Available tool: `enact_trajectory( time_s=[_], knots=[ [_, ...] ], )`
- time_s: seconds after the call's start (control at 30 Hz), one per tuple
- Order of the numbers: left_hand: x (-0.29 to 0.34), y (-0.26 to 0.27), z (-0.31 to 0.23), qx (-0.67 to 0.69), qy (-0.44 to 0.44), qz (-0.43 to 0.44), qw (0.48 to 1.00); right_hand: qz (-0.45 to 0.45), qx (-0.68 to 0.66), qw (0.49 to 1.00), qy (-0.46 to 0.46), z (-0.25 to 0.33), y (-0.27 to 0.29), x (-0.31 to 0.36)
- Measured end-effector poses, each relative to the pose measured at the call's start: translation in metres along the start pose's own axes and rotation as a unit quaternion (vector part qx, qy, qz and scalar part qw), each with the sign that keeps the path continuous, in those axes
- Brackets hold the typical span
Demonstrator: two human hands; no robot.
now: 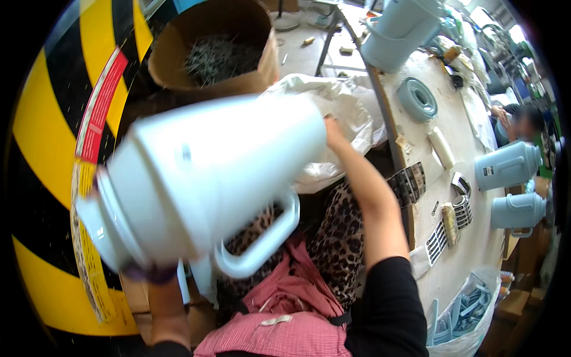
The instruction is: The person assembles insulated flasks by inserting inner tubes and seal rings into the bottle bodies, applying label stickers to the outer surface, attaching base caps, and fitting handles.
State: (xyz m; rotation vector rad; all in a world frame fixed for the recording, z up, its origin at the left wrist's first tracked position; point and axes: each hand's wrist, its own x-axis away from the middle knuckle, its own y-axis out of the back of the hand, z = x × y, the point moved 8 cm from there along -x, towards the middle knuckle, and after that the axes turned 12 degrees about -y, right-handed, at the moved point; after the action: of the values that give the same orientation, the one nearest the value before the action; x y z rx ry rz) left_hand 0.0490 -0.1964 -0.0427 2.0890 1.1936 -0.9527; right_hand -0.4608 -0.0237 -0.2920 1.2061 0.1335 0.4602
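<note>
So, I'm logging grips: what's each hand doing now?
Left hand: holding the blue jug.
Right hand: at the jug's base; grip hidden.

The pale blue jug [238, 160] I hold is blurred, its small dark mark [187, 153] smeared past reading. It hides most of my left hand [150, 273] and part of the white sack [351, 110]; my right hand's [334, 131] fingertips are out of sight. Another jug [397, 38] on the desk [470, 253] runs off the top edge. Print on the label strip [436, 243] is too small to read.
</note>
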Motion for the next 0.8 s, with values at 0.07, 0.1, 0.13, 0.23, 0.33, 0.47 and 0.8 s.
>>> enact_trajectory(
  time_s=[0.07,0.1,0.13,0.23,0.33,0.47,0.8],
  knots=[
    [0.022,-0.002,-0.016,0.023,0.038,0.015,0.999,0.001,0.117,0.992,-0.050,-0.008,-0.028,-0.011],
    [0.023,-0.008,-0.026,0.042,0.045,0.027,0.998,-0.013,0.122,0.992,-0.031,-0.004,-0.030,-0.013],
    [0.020,-0.017,-0.039,0.069,0.044,0.042,0.996,-0.010,0.136,0.990,-0.028,-0.003,-0.032,-0.010],
    [-0.004,-0.070,-0.084,0.180,0.007,0.135,0.974,-0.025,0.075,0.997,-0.011,0.000,-0.010,0.001],
    [-0.010,-0.137,-0.122,0.108,-0.035,0.365,0.924,-0.064,0.031,0.997,0.004,-0.005,0.024,0.005],
    [0.011,-0.188,-0.151,0.092,-0.118,0.413,0.898,-0.084,-0.031,0.996,-0.020,-0.027,0.055,0.013],
    [0.039,-0.177,-0.132,0.160,-0.061,0.408,0.897,-0.132,-0.179,0.973,0.067,-0.031,0.093,0.068]
  ],
)
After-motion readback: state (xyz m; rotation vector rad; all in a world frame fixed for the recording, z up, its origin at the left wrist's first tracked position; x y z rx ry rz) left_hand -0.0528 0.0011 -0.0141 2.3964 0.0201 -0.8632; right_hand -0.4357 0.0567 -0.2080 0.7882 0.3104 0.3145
